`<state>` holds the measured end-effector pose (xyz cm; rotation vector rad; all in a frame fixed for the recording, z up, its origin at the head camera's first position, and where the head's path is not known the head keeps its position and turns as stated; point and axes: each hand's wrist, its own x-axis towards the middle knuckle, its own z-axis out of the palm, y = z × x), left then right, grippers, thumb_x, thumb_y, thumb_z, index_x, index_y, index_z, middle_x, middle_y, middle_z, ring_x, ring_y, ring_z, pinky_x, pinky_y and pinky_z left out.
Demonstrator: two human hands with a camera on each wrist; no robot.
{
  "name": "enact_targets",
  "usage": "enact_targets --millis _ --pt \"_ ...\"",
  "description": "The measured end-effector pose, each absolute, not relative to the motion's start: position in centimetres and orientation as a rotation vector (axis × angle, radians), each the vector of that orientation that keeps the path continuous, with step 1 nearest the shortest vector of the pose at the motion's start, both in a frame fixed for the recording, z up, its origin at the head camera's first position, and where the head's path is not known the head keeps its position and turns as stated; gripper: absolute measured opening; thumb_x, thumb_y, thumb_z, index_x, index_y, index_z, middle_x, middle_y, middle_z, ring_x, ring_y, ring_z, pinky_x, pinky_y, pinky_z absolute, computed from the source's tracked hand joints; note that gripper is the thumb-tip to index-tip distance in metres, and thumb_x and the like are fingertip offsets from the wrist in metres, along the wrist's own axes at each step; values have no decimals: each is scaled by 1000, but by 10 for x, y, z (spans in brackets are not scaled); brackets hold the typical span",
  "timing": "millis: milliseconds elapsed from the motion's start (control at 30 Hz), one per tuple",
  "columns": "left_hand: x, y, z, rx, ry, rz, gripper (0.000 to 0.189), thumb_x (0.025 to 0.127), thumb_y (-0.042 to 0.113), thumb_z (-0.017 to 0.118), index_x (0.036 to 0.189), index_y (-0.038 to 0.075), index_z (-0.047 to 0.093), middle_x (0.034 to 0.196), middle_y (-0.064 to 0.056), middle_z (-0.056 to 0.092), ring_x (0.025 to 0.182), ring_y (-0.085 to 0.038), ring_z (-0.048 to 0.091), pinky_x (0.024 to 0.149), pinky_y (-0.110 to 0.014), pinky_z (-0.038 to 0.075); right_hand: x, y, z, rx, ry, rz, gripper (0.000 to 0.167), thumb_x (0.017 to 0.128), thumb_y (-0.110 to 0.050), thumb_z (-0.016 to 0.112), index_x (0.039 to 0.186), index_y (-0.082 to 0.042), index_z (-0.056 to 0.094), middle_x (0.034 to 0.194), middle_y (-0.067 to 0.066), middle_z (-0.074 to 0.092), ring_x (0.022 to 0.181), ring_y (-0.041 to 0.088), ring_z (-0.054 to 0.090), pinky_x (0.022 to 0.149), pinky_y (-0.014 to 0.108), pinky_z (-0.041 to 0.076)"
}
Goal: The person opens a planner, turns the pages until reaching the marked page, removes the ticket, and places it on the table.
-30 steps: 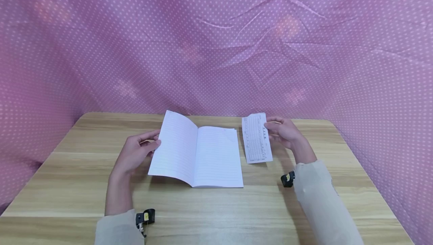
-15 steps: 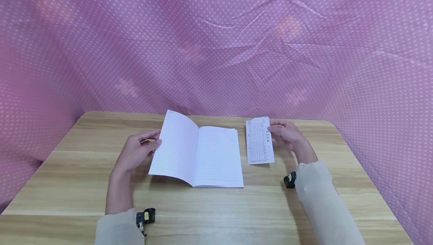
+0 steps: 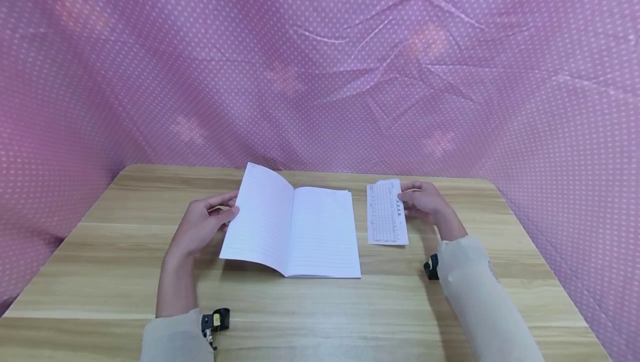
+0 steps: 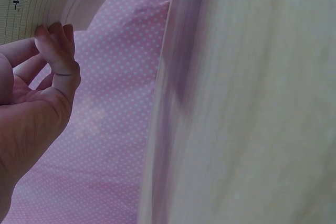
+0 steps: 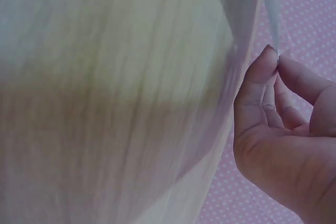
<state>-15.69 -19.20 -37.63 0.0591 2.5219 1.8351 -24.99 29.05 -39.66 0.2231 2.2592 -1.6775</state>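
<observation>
An open notebook (image 3: 322, 234) with lined pages lies on the table, its left side lifted and bowed. My left hand (image 3: 200, 226) pinches the outer edge of that raised side between thumb and fingers; in the left wrist view the cover (image 4: 23, 3) shows the print "A5". To the right of the notebook, my right hand (image 3: 425, 204) pinches a small printed paper slip (image 3: 386, 215) by its right edge. Thumb and forefinger meet on the slip's edge in the right wrist view, where the paper (image 5: 270, 3) is seen nearly edge-on.
The wooden table (image 3: 320, 317) has rounded far corners. A pink dotted cloth (image 3: 320, 73) hangs behind it and along both sides. Each sleeve carries a small black device (image 3: 220, 318) at the wrist.
My right hand has moved the slip slightly right and toward me, and it now looks flatter and lower. The left hand and notebook have stayed nearly still.
</observation>
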Motion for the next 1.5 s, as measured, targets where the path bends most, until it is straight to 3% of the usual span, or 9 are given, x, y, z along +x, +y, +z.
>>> enact_targets --millis 267,567,1167,1500 --pt "-157 -193 -377 53 2555 1792 44 102 11 62 143 -1 55 118 -17 58 83 -13 58 72 -32 57 -250 289 -399 247 2366 -1558 34 100 -4 59 131 7 51 109 17 68 85 17 67 75 31 59" --pt "-155 -194 -374 62 2550 1804 45 101 11 62 143 -2 54 118 -18 58 82 -11 58 70 -28 56 -253 286 -399 229 2476 -1455 36 98 0 60 132 10 51 116 24 63 85 20 67 74 30 59" --pt "-156 -191 -375 73 2518 1828 44 101 12 63 143 -1 55 119 -18 58 84 -13 60 69 -24 55 -261 286 -409 312 2586 -1266 29 96 -1 63 124 6 57 116 23 61 82 19 64 66 23 56" --pt "-157 -190 -375 64 2546 1807 44 101 13 63 143 0 55 119 -16 58 83 -13 58 72 -29 56 -261 282 -407 317 2667 -1168 23 93 -1 66 114 7 60 111 23 62 76 18 62 65 24 56"
